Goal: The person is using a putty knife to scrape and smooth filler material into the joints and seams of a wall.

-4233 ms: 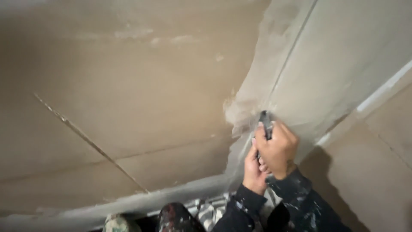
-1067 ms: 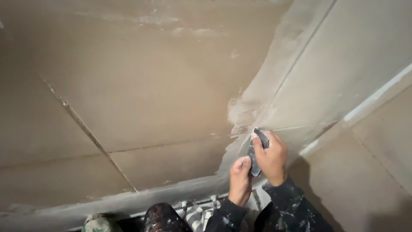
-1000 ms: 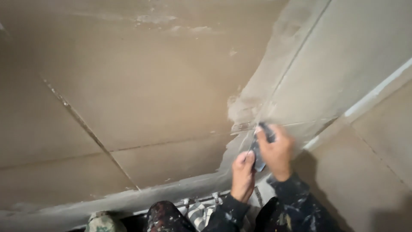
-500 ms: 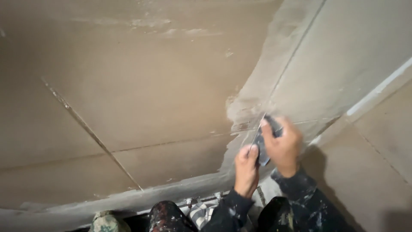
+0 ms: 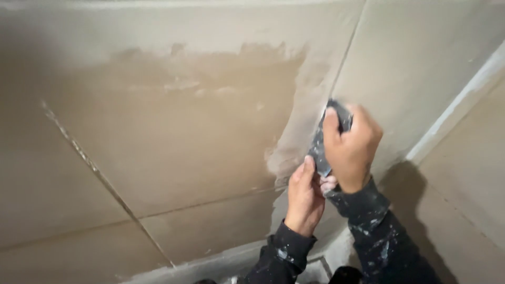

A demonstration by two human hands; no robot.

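Observation:
My right hand (image 5: 351, 147) grips a dark putty knife (image 5: 322, 147) and presses its blade flat against a vertical seam (image 5: 344, 63) in the beige wall board. My left hand (image 5: 304, 197) sits just below it, with fingertips pushing on the lower end of the blade. A strip of lighter filler (image 5: 294, 137) runs along the seam beside the knife. Both sleeves are dark and spattered with pale flecks.
Wide board panels (image 5: 173, 142) with thin filled joints (image 5: 100, 179) stretch to the left. A white corner strip (image 5: 457, 105) runs diagonally at the right, where another wall meets this one. A pale filled band (image 5: 200, 265) lies along the bottom edge.
Both hands and the knife have slid upward along the seam. The view has moved closer to the wall, so the hands look larger.

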